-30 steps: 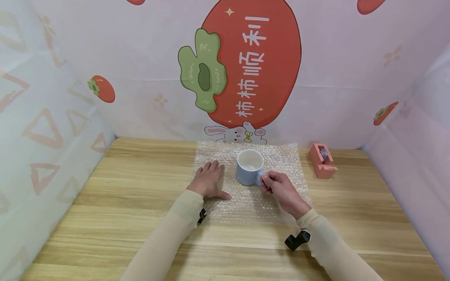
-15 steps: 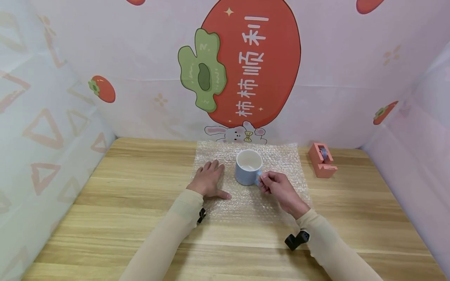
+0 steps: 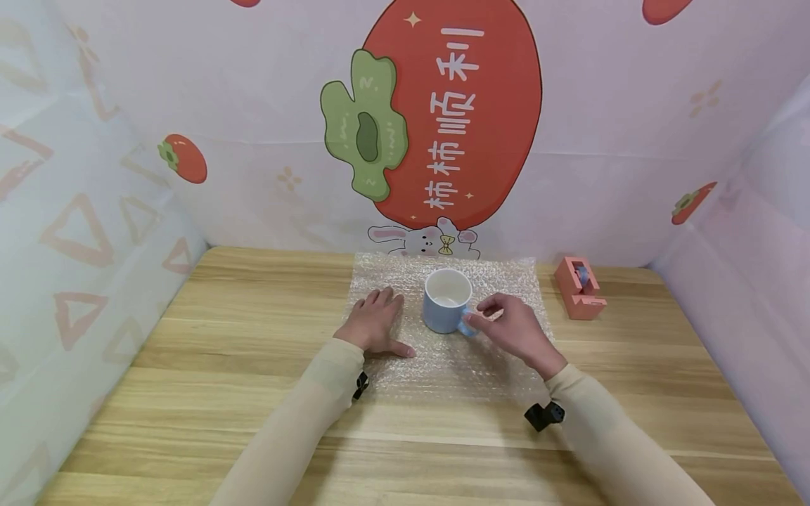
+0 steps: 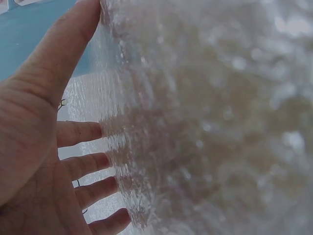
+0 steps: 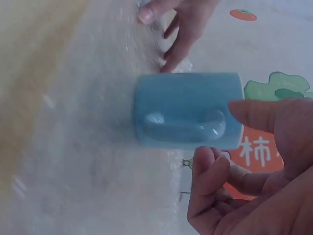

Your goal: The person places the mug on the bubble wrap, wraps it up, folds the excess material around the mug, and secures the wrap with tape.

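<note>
A light blue mug [image 3: 443, 315] with a white inside stands upright on a sheet of bubble wrap [image 3: 436, 372], its handle [image 5: 183, 131] turned toward my right hand [image 3: 517, 329]. That hand is at the handle with thumb and fingers parted; the right wrist view shows the thumb on one side and the bent fingers on the other, not gripping it. My left hand [image 3: 370, 327] lies with spread fingers on the left part of the wrap, beside the mug. In the left wrist view its straight fingers [image 4: 90, 166] reach the wrap's surface.
A pink tape dispenser [image 3: 579, 292] stands at the back right of the wooden table [image 3: 209, 365], just beyond the wrap's right edge. A printed cloth backdrop [image 3: 266, 190] rises behind the table and along both sides.
The right hand has let go of the mug's handle, parting its thumb and fingers and drawing slightly to the right. The mug shifted slightly left earlier. The left hand stays in place.
</note>
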`<state>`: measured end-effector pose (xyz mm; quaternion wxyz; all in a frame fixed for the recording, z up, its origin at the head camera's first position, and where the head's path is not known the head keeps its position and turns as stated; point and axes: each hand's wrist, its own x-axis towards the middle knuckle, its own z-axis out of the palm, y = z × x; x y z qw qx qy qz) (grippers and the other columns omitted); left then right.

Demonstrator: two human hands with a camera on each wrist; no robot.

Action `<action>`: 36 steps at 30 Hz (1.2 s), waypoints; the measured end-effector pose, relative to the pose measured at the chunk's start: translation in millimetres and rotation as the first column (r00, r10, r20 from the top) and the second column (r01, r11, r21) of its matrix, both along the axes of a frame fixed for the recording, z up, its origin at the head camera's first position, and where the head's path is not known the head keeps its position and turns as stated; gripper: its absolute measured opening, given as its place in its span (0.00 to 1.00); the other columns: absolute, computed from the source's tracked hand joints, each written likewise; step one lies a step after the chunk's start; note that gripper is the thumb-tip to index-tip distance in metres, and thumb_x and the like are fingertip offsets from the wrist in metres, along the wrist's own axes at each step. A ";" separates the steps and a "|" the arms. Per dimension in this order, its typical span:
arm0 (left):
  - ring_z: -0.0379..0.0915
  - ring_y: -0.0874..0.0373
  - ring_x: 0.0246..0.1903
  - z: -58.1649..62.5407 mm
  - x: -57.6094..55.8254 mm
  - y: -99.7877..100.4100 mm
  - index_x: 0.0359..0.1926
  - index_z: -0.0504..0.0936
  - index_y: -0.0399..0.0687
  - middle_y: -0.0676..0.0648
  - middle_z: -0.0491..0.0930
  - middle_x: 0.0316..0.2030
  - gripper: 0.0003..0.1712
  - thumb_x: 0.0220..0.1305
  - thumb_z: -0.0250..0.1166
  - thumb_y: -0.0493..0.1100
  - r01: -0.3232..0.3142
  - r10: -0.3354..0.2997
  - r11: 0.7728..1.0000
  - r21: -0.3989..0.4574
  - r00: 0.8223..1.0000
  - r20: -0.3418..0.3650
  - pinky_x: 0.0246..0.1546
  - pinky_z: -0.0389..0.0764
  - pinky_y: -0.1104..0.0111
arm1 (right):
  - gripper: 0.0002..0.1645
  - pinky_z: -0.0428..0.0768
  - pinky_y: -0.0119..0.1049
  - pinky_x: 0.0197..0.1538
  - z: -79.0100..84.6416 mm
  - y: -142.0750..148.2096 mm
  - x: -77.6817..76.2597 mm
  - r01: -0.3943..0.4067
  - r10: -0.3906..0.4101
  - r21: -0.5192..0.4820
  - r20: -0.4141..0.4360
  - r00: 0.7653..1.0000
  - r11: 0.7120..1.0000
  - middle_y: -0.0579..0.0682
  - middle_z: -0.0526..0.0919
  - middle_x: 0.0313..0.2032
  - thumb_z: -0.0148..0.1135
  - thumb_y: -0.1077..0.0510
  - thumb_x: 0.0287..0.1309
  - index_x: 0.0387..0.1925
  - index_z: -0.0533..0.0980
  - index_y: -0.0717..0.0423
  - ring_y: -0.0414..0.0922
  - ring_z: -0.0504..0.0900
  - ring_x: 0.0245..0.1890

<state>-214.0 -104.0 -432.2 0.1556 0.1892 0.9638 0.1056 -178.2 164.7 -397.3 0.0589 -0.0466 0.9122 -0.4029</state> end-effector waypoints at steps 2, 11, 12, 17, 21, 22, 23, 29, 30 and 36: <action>0.44 0.38 0.76 -0.2 -0.4 -0.4 0.79 0.57 0.46 0.37 0.49 0.78 0.66 0.47 0.76 0.71 0.001 -0.001 1.000 0.003 1.000 0.001 0.73 0.52 0.42 | 0.26 0.81 0.41 0.39 5.7 1.7 -3.6 -0.025 0.027 0.050 -0.050 0.998 0.998 0.58 0.82 0.45 0.74 0.46 0.58 0.48 0.80 0.63 0.52 0.80 0.42; 0.43 0.38 0.77 2.5 0.9 -0.2 0.79 0.57 0.45 0.37 0.49 0.78 0.66 0.48 0.76 0.70 -0.003 0.003 1.000 0.008 1.000 0.013 0.73 0.51 0.43 | 0.48 0.79 0.57 0.55 30.3 -8.7 -28.9 -0.232 0.261 0.171 -0.169 0.951 0.957 0.61 0.71 0.60 0.82 0.55 0.48 0.68 0.69 0.60 0.59 0.73 0.58; 0.42 0.38 0.77 2.5 0.9 0.0 0.79 0.56 0.46 0.37 0.48 0.78 0.66 0.48 0.76 0.70 -0.004 0.004 1.000 0.006 1.000 0.016 0.74 0.50 0.43 | 0.49 0.77 0.59 0.57 33.1 -11.0 -32.0 -0.264 0.296 0.192 -0.168 0.940 0.945 0.61 0.70 0.62 0.82 0.56 0.48 0.70 0.68 0.59 0.59 0.71 0.60; 0.42 0.38 0.77 1.1 0.6 0.5 0.79 0.56 0.45 0.37 0.47 0.78 0.65 0.50 0.75 0.69 -0.002 0.002 1.000 0.006 1.000 0.017 0.74 0.50 0.43 | 0.49 0.71 0.63 0.63 43.3 -21.2 -46.5 -0.424 0.473 0.282 -0.134 0.871 0.860 0.62 0.67 0.68 0.80 0.59 0.50 0.72 0.67 0.56 0.61 0.62 0.68; 0.42 0.38 0.77 1.9 0.6 0.9 0.79 0.56 0.46 0.37 0.48 0.78 0.65 0.50 0.75 0.70 -0.004 0.004 1.000 0.002 1.000 0.014 0.74 0.50 0.43 | 0.47 0.69 0.62 0.66 49.3 -27.4 -53.9 -0.502 0.547 0.325 -0.060 0.835 0.802 0.60 0.67 0.69 0.77 0.61 0.53 0.73 0.67 0.54 0.60 0.60 0.70; 0.43 0.38 0.77 2.4 0.7 1.0 0.79 0.57 0.46 0.37 0.49 0.78 0.65 0.49 0.76 0.70 -0.004 0.004 1.000 0.003 1.000 0.011 0.73 0.51 0.43 | 0.46 0.69 0.61 0.67 50.1 -28.4 -55.4 -0.516 0.557 0.328 -0.042 0.829 0.792 0.59 0.67 0.69 0.76 0.62 0.54 0.73 0.67 0.54 0.60 0.60 0.70; 0.43 0.38 0.77 2.8 0.8 1.0 0.78 0.57 0.46 0.37 0.49 0.78 0.65 0.49 0.76 0.70 -0.004 0.004 1.000 0.003 1.000 0.010 0.73 0.51 0.43 | 0.45 0.68 0.61 0.67 50.7 -29.4 -56.7 -0.528 0.567 0.333 -0.026 0.823 0.782 0.59 0.67 0.69 0.76 0.62 0.55 0.73 0.67 0.54 0.60 0.60 0.70; 0.43 0.38 0.77 2.1 0.6 0.6 0.78 0.57 0.47 0.38 0.49 0.78 0.65 0.48 0.76 0.70 -0.006 0.006 1.000 -0.007 1.000 0.009 0.73 0.51 0.42 | 0.42 0.70 0.60 0.66 51.4 -32.5 -58.6 -0.559 0.581 0.335 0.041 0.813 0.758 0.59 0.66 0.69 0.73 0.63 0.58 0.73 0.67 0.55 0.59 0.61 0.69; 0.43 0.38 0.77 1.8 0.8 0.4 0.78 0.57 0.47 0.37 0.48 0.78 0.65 0.48 0.76 0.70 -0.007 0.007 1.000 -0.008 1.000 0.009 0.73 0.52 0.42 | 0.42 0.70 0.59 0.66 51.1 -32.7 -58.2 -0.559 0.580 0.337 0.044 0.813 0.758 0.58 0.66 0.69 0.73 0.63 0.58 0.73 0.67 0.55 0.59 0.61 0.69; 0.43 0.38 0.76 2.6 1.7 1.1 0.78 0.57 0.46 0.37 0.48 0.78 0.65 0.49 0.76 0.70 -0.007 0.007 1.000 -0.003 1.000 0.015 0.73 0.51 0.42 | 0.41 0.70 0.58 0.66 50.9 -32.8 -56.5 -0.552 0.574 0.353 0.048 0.817 0.756 0.58 0.66 0.69 0.72 0.62 0.59 0.72 0.68 0.55 0.58 0.61 0.69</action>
